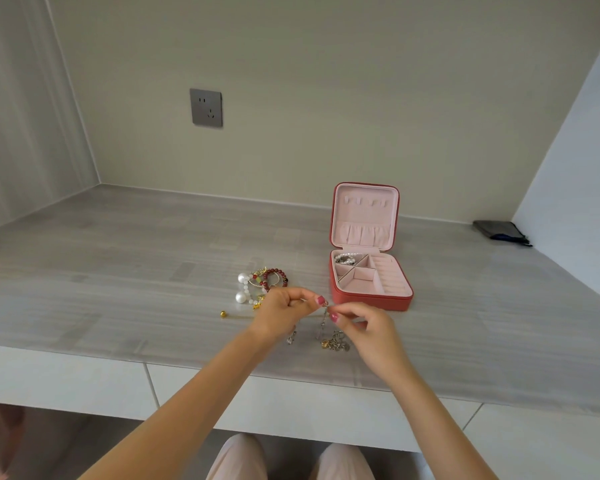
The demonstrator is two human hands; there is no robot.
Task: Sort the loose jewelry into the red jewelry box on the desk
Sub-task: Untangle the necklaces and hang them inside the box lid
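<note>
The red jewelry box stands open on the desk, its pink lid upright. A pearl string lies in its back left compartment. My left hand and my right hand meet in front of the box, and both pinch the top of a thin chain with charms whose lower end hangs down to the desk. Left of my hands lies a pile of loose jewelry: large pearls, a dark red bead bracelet and gold pieces. A gold pin with a ball end lies below the pile.
A dark pouch lies at the back right by the side wall. A grey wall socket sits above the desk. The desk's front edge runs just under my forearms, with my knees below it.
</note>
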